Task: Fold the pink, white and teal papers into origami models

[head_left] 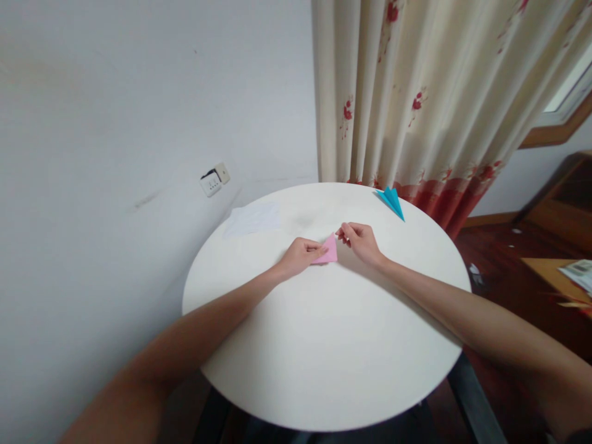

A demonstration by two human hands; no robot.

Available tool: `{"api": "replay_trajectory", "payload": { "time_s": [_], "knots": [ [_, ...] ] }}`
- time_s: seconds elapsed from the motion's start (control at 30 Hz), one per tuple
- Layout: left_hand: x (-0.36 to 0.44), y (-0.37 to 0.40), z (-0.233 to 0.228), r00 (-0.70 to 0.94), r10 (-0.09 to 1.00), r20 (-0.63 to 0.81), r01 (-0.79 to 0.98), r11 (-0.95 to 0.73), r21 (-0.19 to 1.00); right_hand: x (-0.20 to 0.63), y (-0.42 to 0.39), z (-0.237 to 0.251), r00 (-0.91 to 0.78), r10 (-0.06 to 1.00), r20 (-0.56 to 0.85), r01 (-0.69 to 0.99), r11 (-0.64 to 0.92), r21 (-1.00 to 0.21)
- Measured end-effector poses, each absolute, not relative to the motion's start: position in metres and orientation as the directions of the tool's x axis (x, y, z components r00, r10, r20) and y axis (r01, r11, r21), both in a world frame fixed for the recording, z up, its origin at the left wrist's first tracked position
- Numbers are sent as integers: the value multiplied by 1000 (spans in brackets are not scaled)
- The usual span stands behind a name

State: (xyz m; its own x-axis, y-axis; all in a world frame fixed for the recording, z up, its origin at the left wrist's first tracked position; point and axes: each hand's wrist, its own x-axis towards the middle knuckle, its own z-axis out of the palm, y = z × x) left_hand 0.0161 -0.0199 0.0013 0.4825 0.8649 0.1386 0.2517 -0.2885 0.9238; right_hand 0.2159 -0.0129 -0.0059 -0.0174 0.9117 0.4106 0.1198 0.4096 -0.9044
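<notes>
Left hand [303,255] pinches, right hand [361,240] curls near it

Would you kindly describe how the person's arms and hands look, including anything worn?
The bare left hand and bare right hand show no gloves, watch or bracelet. The left forearm and right forearm are uncovered; a dark patch in the lower right corner is unclear.

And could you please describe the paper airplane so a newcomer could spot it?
Find the round white table, then its far-right edge near the floral curtain. The paper airplane there is blue, pointed, unlike the pink folded paper in the left hand.
</notes>
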Motion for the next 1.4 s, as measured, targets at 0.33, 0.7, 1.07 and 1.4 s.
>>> {"api": "replay_trajectory", "payload": {
  "time_s": [0.33,0.7,1.07,1.4],
  "knots": [
    [17,-16,6,322,910,263,254,-350,902,205,-29,-11,-325,888,326,265,416,-870],
    [14,-14,-2,406,898,168,246,-284,927,206,-23,-15,-283,890,358,220,423,-879],
    [14,-15,9,297,927,230,149,-283,947,209,-31,-7,-564,799,210,185,370,-910],
    [14,-14,5,237,941,242,101,-272,957,209,-32,-7,-589,789,176,165,331,-929]
  ]
}}
